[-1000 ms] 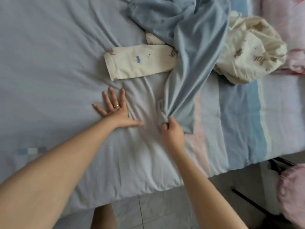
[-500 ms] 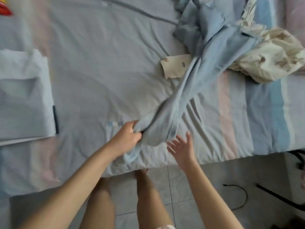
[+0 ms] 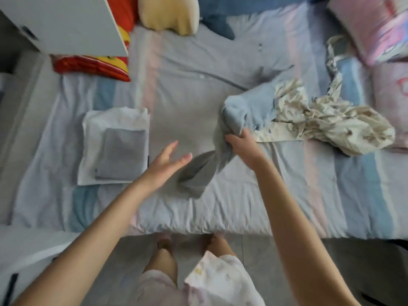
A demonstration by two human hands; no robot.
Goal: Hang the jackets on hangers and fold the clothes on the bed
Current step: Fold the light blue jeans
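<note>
The right hand is now gripping the blue garment, fingers clenched, while the left hand, having released it, is hovering open; flattening seems next.

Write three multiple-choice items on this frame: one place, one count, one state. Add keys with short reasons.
1. Where does the folded stack lie?
A) on the floor
B) on the bed, to the person's left
C) on a pillow

2. How many folded pieces are in it?
A) one
B) two
C) four

3. What is the right hand doing?
A) resting flat
B) hanging empty
C) holding the blue garment in its grip

Key:
1 B: it sits on the bed, beyond the open left hand.
2 B: a grey piece lies on a white piece.
3 C: its fingers curl into the blue cloth.
</note>
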